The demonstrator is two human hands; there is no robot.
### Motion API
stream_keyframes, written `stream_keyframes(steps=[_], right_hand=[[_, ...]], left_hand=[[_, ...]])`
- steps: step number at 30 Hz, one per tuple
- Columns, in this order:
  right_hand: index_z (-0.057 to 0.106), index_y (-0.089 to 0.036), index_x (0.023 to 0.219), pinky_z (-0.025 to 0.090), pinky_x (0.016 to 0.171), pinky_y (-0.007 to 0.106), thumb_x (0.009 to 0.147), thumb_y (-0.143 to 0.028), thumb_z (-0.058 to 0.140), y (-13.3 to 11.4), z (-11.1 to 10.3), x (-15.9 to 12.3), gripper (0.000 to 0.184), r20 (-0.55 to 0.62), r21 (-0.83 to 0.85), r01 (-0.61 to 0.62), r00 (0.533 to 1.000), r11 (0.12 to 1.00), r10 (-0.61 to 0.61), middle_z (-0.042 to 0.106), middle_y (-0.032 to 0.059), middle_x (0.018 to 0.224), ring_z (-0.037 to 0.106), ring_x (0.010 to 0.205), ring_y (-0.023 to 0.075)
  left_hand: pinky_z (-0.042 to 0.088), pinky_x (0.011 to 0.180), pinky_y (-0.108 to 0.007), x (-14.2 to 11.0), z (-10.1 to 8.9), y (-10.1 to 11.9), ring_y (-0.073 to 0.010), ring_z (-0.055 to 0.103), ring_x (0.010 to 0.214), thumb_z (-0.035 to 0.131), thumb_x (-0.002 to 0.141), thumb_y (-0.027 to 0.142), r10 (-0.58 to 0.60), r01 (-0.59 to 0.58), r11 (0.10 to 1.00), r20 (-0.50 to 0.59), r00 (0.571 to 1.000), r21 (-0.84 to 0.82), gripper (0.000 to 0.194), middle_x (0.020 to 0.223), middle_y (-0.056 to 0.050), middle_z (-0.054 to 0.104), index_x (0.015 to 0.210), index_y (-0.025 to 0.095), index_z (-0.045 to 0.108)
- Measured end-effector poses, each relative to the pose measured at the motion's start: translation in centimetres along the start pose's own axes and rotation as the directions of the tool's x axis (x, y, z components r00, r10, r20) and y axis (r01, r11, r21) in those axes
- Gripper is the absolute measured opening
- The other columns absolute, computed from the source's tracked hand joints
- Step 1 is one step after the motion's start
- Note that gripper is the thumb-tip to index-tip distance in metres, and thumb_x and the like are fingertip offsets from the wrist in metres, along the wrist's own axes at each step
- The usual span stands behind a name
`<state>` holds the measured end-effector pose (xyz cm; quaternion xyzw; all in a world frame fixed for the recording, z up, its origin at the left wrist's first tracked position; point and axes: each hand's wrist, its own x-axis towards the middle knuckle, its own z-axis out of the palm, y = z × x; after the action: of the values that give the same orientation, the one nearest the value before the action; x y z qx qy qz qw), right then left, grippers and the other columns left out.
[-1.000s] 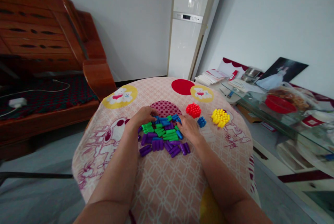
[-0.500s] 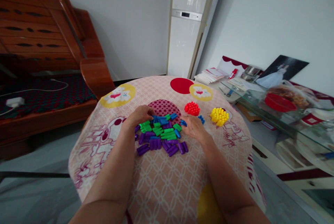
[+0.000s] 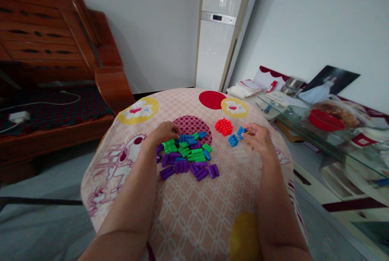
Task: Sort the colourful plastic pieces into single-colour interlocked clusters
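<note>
A mixed pile of small plastic pieces lies mid-table: purple pieces (image 3: 181, 166), green pieces (image 3: 197, 155) and blue pieces (image 3: 188, 139). My left hand (image 3: 164, 133) is at the pile's far left edge, fingers curled together; what they pinch, if anything, is hidden. To the right, my right hand (image 3: 257, 137) is closed with its fingertips on a blue plastic piece (image 3: 240, 132). Beside it sits a small blue cluster (image 3: 233, 140). A red cluster (image 3: 224, 126) stands just beyond. My right hand covers most of the yellow cluster.
The round table wears a patterned tablecloth (image 3: 197, 212). Behind it stands a tall white air conditioner (image 3: 215, 50). A wooden bench (image 3: 112, 84) is on the left. On the right, a glass-topped cabinet (image 3: 291, 121) carries papers, a red bowl (image 3: 326, 120) and a photo (image 3: 331, 78).
My right hand has moved right from the mixed pile to the small blue cluster, carrying a blue piece and now covering the yellow cluster. My left hand has barely moved.
</note>
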<state>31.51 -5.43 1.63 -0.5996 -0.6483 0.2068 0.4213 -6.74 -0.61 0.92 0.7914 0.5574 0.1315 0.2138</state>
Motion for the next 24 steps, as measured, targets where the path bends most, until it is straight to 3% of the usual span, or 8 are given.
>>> stream_keyframes(steps=[3,9,18,24], right_hand=[[0.070,-0.016,0.086,0.054,0.060,0.028,0.063,-0.028,0.066,1.6,-0.8,-0.1,0.027,-0.010,-0.029,-0.072,0.997,0.997,0.072,0.072,0.0048,0.074,0.067,0.066,0.0183],[0.069,-0.018,0.078,0.055,0.062,0.029,0.060,-0.020,0.068,3.7,0.6,-0.2,0.018,0.086,-0.023,-0.104,0.991,0.994,0.106,0.071,0.0037,0.069,0.067,0.067,0.0191],[0.072,-0.021,0.094,0.057,0.064,0.031,0.061,-0.014,0.069,5.2,0.9,-0.2,0.034,0.174,-0.056,-0.052,0.983,0.997,0.061,0.075,0.0040,0.082,0.070,0.070,0.0207],[0.069,-0.017,0.102,0.057,0.079,0.034,0.063,-0.014,0.070,5.6,1.4,0.0,0.039,0.209,-0.098,-0.051,0.975,0.994,0.070,0.076,0.0065,0.093,0.071,0.087,0.0222]], left_hand=[[0.046,0.068,-0.024,0.1,0.0,0.0,-0.0178,0.065,0.076,0.063,0.066,0.022,0.002,-0.002,1.000,0.003,1.000,-0.006,0.018,0.073,-0.001,0.074,0.078,0.019,0.077],[0.046,0.070,-0.024,0.0,0.1,-0.1,-0.0178,0.065,0.076,0.064,0.065,0.023,0.005,-0.005,1.000,-0.001,1.000,-0.013,0.017,0.073,0.000,0.073,0.077,0.020,0.077],[0.045,0.065,-0.024,0.2,0.1,-0.4,-0.0163,0.063,0.069,0.065,0.064,0.025,0.010,-0.010,1.000,0.005,1.000,-0.025,0.016,0.067,0.001,0.071,0.074,0.020,0.076],[0.044,0.064,-0.024,0.2,0.1,-0.8,-0.0170,0.063,0.070,0.064,0.063,0.027,0.018,-0.017,0.998,0.015,1.000,-0.059,0.018,0.066,0.000,0.071,0.075,0.019,0.075]])
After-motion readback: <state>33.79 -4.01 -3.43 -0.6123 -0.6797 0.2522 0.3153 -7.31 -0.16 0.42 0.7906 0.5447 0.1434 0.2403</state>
